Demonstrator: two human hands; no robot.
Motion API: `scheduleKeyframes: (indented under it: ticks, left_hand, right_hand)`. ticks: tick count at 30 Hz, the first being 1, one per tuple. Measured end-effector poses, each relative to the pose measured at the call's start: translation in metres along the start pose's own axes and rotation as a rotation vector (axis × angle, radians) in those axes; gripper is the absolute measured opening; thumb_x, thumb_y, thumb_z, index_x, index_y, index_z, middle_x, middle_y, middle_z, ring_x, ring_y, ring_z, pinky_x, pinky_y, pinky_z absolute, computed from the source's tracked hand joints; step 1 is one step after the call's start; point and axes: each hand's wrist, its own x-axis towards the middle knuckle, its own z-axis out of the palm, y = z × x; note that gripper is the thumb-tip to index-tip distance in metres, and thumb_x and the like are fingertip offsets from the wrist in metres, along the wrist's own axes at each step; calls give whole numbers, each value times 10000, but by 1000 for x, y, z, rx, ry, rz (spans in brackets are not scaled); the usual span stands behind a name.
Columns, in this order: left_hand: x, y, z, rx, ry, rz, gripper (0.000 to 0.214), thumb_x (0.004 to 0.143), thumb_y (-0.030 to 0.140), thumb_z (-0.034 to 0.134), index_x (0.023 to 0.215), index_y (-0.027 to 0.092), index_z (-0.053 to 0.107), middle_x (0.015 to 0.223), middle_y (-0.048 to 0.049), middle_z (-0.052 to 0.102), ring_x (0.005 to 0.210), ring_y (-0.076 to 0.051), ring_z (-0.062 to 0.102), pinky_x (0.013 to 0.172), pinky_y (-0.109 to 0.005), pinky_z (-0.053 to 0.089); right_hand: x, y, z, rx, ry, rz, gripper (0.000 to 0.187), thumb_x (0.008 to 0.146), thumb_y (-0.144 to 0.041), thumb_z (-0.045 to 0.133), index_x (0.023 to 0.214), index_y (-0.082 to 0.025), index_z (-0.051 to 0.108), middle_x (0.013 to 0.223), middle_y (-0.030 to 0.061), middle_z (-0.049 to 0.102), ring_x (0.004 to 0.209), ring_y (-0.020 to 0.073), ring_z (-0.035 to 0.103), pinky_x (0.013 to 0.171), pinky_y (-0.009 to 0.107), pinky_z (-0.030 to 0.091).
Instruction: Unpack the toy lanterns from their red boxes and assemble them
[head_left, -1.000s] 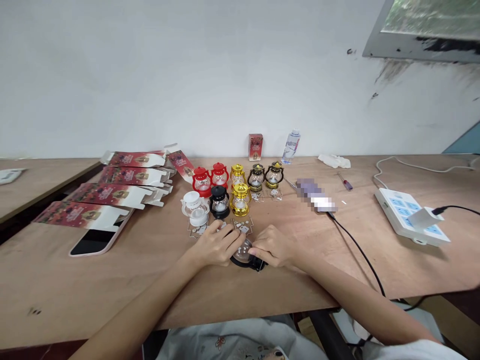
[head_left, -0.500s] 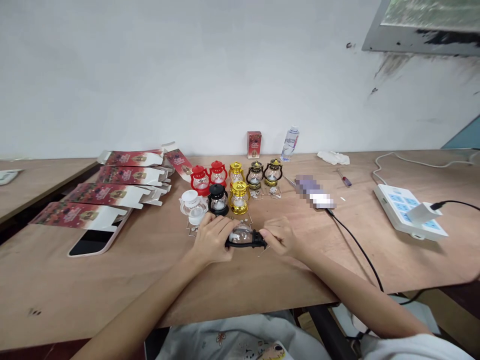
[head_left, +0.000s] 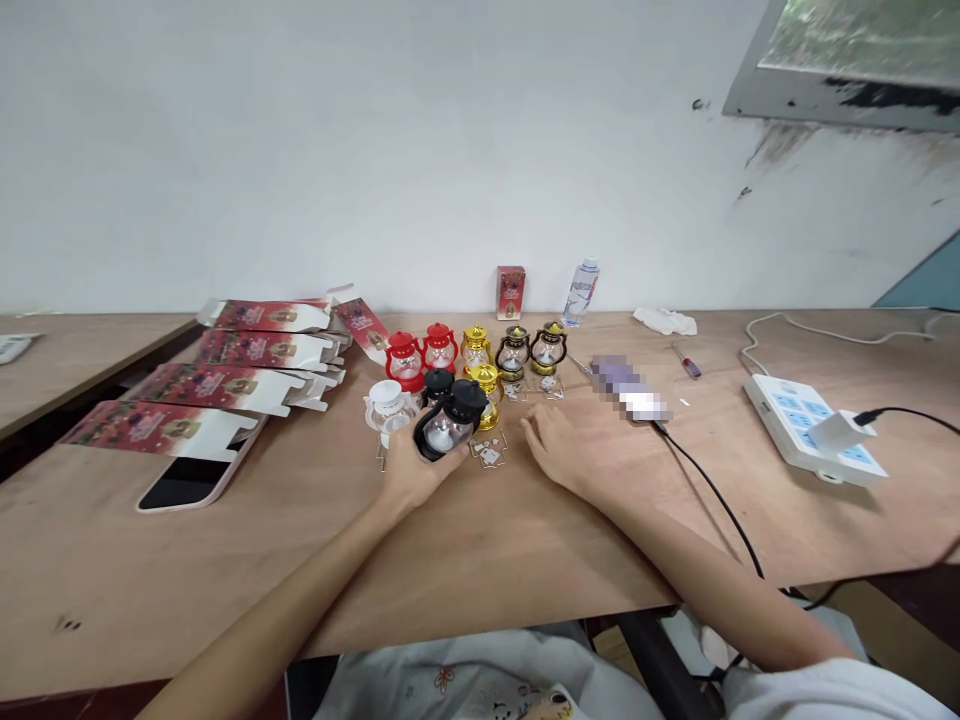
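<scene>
My left hand is wrapped round the lower part of a small black lantern, which leans to the right with its clear globe showing. Behind it a second black lantern is partly hidden. A white lantern stands just left of them and a gold lantern just right. My right hand holds nothing and rests low over the tabletop, its fingers stretched out and a little apart. Between my hands lies a flat piece with small white shapes.
Farther back stand red lanterns, another gold one and bronze lanterns. Flattened red boxes overlap a phone at left. A red box and a bottle stand by the wall. A power strip, cables and screwdriver lie right.
The black lantern went from lying sideways between both hands to nearly upright in my left hand, moved left. My right hand let go of it and opened.
</scene>
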Motion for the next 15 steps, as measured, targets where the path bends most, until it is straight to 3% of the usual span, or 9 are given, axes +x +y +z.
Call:
scheduleKeyframes:
  ticks: [4, 7, 11, 15]
  left_hand:
    - [-3, 7, 5, -207, -31, -77, 492, 584, 340, 764, 1000, 138, 598, 988, -76, 669, 918, -248, 607, 846, -384, 477]
    - [-2, 12, 5, -342, -81, -191, 458, 564, 342, 780, 933, 133, 606, 945, -78, 678, 900, -247, 618, 853, -387, 478]
    - [-2, 12, 7, -504, -212, -361, 384, 595, 379, 762, 850, 139, 603, 706, -38, 671, 695, -206, 629, 780, -372, 481]
    - [-7, 9, 12, -710, -330, -479, 433, 685, 479, 684, 935, 141, 580, 719, -43, 666, 639, -181, 623, 701, -334, 462]
  right_hand:
    - [-4, -10, -2, -177, -240, -11, 188, 944, -256, 353, 855, -175, 497, 859, 70, 638, 751, 181, 590, 608, 272, 333]
    - [-8, -20, -9, -252, -291, -9, 237, 961, -313, 332, 885, -180, 514, 879, 65, 659, 700, 170, 616, 540, 265, 258]
    - [-12, -26, -13, -292, -241, -36, 263, 960, -325, 340, 864, -179, 537, 791, 58, 676, 628, 171, 621, 504, 269, 199]
    - [-18, -24, -13, -117, -24, -206, 214, 935, -250, 386, 809, -170, 538, 681, 21, 661, 526, 121, 575, 485, 247, 246]
